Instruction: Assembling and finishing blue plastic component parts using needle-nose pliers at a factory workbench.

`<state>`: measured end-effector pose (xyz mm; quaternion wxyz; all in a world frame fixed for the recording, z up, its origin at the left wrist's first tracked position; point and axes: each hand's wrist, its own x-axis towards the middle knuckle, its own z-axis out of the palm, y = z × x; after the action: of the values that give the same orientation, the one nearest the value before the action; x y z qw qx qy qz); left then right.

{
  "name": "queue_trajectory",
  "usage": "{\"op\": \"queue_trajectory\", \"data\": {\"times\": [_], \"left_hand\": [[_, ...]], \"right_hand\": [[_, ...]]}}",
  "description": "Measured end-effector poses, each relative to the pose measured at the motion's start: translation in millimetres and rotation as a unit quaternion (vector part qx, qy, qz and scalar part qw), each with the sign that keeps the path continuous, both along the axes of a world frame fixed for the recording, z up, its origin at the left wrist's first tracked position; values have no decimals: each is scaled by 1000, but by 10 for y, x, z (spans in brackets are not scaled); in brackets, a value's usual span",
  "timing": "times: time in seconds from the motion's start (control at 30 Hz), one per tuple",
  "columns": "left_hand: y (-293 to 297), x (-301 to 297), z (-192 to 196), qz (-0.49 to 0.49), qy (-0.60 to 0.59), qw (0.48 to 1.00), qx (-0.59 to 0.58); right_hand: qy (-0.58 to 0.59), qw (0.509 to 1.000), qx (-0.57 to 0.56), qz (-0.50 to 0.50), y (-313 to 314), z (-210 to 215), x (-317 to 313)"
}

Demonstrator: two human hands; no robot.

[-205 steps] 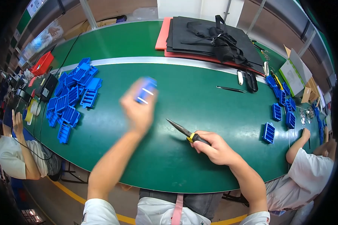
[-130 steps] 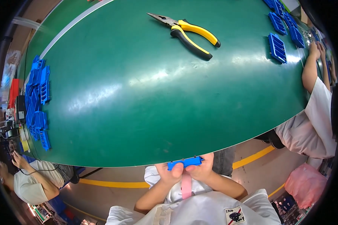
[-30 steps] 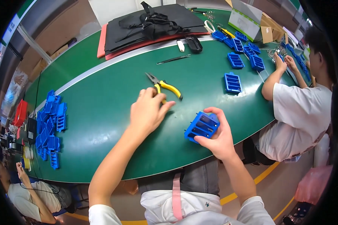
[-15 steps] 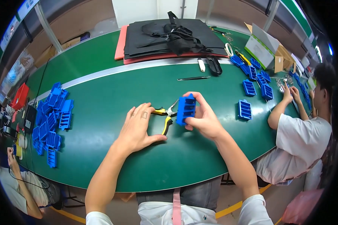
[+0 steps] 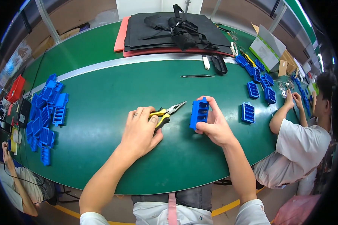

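My left hand [image 5: 142,129] is wrapped round the handles of long-nose pliers [image 5: 171,110] with yellow and black grips. Their jaws look closed and point up to the right, low over the green table [image 5: 101,153]. In my right hand [image 5: 217,125] is a blue plastic tray-like part [image 5: 199,113] with several slots, tilted upright, its fingers behind and thumb on the lower edge. A gap separates the pliers' tip from this part. Another blue slotted part [image 5: 248,112] lies on the table to the right of my right hand.
Blue parts are heaped at the left [image 5: 45,116]; more lie at the right [image 5: 253,90]. Tweezers [image 5: 198,76] and a white tool [image 5: 206,62] lie ahead, before stacked black sheets [image 5: 150,30]. A co-worker [image 5: 304,138] sits at the right, another person [image 5: 20,183] at the left.
My left hand has closed round the pliers' handles, and their spread jaws have come together. My right hand has moved right with the blue part, away from the pliers.
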<state>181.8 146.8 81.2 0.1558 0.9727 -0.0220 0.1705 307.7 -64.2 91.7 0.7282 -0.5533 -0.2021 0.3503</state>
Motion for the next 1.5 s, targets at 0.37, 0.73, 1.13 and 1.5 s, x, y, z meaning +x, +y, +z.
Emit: {"op": "queue_trajectory", "data": {"times": [0.37,0.73,1.13,1.5], "left_hand": [[286,-42,125,49,20,962,-268],[217,-18,83,8,-3,963,-271],[194,-20,77,1,-46,976,-215],[184,-12,36,-14,-57,979,-195]], "right_hand": [[-4,1000,13,-10,-79,-42,82],[-84,993,-67,-51,-32,-28,44],[-158,978,-121,-67,-76,-30,50],[-174,973,-132,-70,-55,-38,11]]}}
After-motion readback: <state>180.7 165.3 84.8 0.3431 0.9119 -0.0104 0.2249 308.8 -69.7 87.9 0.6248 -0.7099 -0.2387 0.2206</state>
